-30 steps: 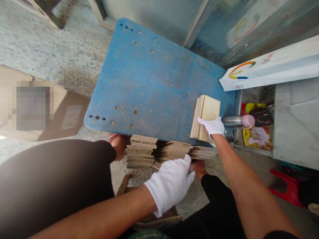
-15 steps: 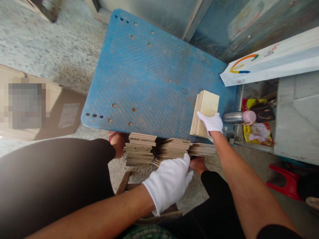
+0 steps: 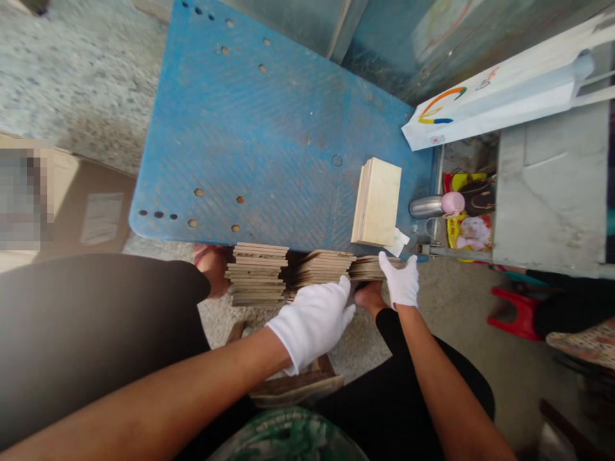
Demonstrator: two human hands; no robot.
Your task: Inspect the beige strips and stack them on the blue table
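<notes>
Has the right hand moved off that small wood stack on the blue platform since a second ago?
Yes. The right hand has left the small stack on the blue platform and dropped back toward the body, onto the low pile at the platform's near edge.

Most of the blue tabletop [image 3: 269, 128] lies bare to the left and far side, open for passage. A block of tiles [image 3: 377, 202] stands at its near right. Tile stacks [image 3: 257, 272] crowd the near edge, and a white bag [image 3: 490, 102] closes the right.
</notes>
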